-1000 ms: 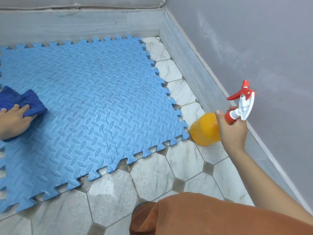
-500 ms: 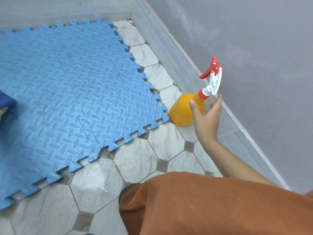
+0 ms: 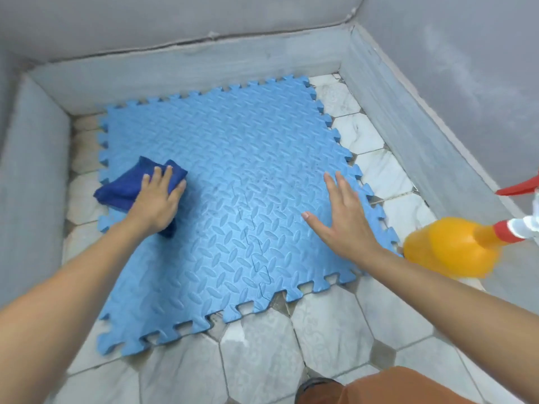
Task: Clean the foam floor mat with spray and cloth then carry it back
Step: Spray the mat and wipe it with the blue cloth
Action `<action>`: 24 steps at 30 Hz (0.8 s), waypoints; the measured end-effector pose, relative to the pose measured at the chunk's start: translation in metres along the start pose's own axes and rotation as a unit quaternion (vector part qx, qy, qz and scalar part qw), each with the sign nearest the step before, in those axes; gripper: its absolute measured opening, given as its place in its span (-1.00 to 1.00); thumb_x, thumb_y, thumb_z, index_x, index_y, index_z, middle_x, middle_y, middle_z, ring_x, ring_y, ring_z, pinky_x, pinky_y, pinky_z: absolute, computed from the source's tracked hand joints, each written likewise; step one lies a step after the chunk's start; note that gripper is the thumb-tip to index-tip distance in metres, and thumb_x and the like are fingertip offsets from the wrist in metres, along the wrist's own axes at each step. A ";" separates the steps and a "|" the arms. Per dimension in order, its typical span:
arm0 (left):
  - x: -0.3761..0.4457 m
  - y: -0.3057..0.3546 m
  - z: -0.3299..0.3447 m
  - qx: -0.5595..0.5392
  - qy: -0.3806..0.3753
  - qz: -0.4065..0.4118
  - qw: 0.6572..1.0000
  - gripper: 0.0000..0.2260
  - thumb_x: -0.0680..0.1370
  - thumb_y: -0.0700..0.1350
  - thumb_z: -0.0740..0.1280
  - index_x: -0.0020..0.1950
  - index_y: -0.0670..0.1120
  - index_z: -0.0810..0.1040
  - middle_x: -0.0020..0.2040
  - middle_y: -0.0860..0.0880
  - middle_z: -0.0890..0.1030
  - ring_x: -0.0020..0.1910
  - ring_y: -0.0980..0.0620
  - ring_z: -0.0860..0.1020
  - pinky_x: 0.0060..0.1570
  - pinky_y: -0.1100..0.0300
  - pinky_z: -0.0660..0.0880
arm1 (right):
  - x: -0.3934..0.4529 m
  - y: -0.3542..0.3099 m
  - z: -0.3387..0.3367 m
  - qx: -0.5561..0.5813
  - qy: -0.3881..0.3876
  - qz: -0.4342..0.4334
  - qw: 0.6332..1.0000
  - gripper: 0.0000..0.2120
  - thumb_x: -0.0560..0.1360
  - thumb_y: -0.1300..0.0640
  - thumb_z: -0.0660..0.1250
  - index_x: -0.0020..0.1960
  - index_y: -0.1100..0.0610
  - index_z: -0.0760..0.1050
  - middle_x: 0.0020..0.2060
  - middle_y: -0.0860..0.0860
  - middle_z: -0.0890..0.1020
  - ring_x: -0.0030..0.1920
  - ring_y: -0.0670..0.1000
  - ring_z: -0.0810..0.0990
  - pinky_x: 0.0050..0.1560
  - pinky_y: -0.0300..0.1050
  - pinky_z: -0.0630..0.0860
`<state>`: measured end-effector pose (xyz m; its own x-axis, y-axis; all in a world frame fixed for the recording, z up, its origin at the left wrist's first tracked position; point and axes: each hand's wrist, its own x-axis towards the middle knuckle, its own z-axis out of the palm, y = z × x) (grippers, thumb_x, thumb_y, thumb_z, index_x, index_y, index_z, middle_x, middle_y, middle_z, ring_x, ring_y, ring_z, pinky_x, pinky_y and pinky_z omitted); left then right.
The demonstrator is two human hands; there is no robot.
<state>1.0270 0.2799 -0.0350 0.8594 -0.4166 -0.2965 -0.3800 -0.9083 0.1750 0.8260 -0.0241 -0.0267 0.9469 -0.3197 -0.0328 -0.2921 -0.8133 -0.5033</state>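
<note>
My left hand point(image 3: 157, 199) presses the cloth point(image 3: 131, 185) flat onto the mat's point(image 3: 233, 199) left side, ready to wipe. My right hand point(image 3: 344, 217) rests spread on the mat. The spray bottle point(image 3: 449, 249) stands beside its right edge. Wiping and carrying back remain, I judge.

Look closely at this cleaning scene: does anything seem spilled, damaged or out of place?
Nothing stands out. The foam mat lies flat, the spray bottle stands upright beside it, no spill visible.
</note>
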 end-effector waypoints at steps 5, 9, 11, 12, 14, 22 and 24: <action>0.001 0.007 0.035 -0.065 0.011 -0.073 0.995 -0.42 0.62 0.20 -0.04 0.59 0.02 -0.08 0.59 -0.03 -0.14 0.56 -0.12 -0.20 0.50 -0.12 -0.11 | 0.121 -0.024 0.044 -0.111 -0.052 -0.080 0.989 -0.23 0.55 -0.24 0.20 0.61 0.03 -0.05 0.59 0.15 0.00 0.59 0.16 -0.03 0.54 0.18 -0.11; 0.008 0.009 0.052 -0.028 0.060 -0.078 0.995 -0.41 0.61 0.22 -0.06 0.58 0.05 -0.13 0.59 0.00 -0.20 0.55 -0.08 -0.26 0.50 -0.11 -0.19 | 0.179 -0.044 0.077 -0.122 -0.061 -0.074 0.988 -0.29 0.57 -0.25 0.12 0.60 0.02 -0.02 0.59 0.14 0.05 0.58 0.18 0.00 0.53 0.24 -0.07; 0.020 0.000 0.056 -0.016 0.086 -0.083 0.993 -0.42 0.62 0.20 -0.03 0.58 0.06 -0.12 0.59 0.00 -0.17 0.56 -0.09 -0.23 0.50 -0.12 -0.18 | 0.183 -0.043 0.091 -0.130 -0.045 -0.084 0.987 -0.31 0.57 -0.28 0.04 0.59 0.02 0.05 0.58 0.13 0.11 0.58 0.18 0.04 0.53 0.26 -0.07; 0.029 -0.006 0.055 -0.019 0.099 -0.095 0.990 -0.43 0.62 0.18 -0.01 0.58 0.07 -0.10 0.59 0.00 -0.15 0.56 -0.10 -0.21 0.50 -0.13 -0.17 | 0.181 -0.040 0.096 -0.134 -0.032 -0.091 0.986 -0.32 0.57 -0.28 0.01 0.59 0.02 0.09 0.57 0.13 0.14 0.57 0.17 0.06 0.53 0.25 -0.08; 0.051 -0.025 0.051 -0.026 0.126 -0.151 0.980 -0.44 0.63 0.17 0.01 0.58 0.06 -0.05 0.60 -0.01 -0.12 0.56 -0.11 -0.19 0.49 -0.14 -0.17 | 0.179 -0.035 0.101 -0.127 -0.012 -0.092 0.988 -0.35 0.57 -0.27 0.01 0.58 0.02 0.13 0.56 0.13 0.18 0.57 0.14 0.08 0.53 0.20 -0.08; 0.145 -0.065 0.008 -0.108 0.117 -0.385 0.909 -0.49 0.64 0.17 -0.12 0.57 0.12 -0.12 0.59 -0.02 -0.17 0.54 -0.20 -0.24 0.48 -0.18 -0.24 | 0.182 -0.034 0.100 -0.127 -0.010 -0.090 0.988 -0.35 0.55 -0.27 -0.01 0.54 0.01 0.22 0.56 0.12 0.20 0.57 0.11 0.09 0.55 0.17 -0.07; 0.162 -0.042 0.005 -0.088 0.112 -0.362 0.921 -0.49 0.63 0.20 -0.12 0.57 0.15 -0.12 0.59 -0.01 -0.18 0.54 -0.23 -0.25 0.48 -0.20 -0.26 | 0.183 -0.035 0.099 -0.133 -0.012 -0.087 0.987 -0.35 0.54 -0.27 0.00 0.54 0.01 0.24 0.55 0.12 0.22 0.57 0.11 0.10 0.55 0.16 -0.07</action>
<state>1.1805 0.2503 -0.0954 0.9226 0.3316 -0.1972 0.3644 -0.9169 0.1631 1.0227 -0.0061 -0.1004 0.9878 -0.1555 0.0120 -0.1471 -0.9547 -0.2588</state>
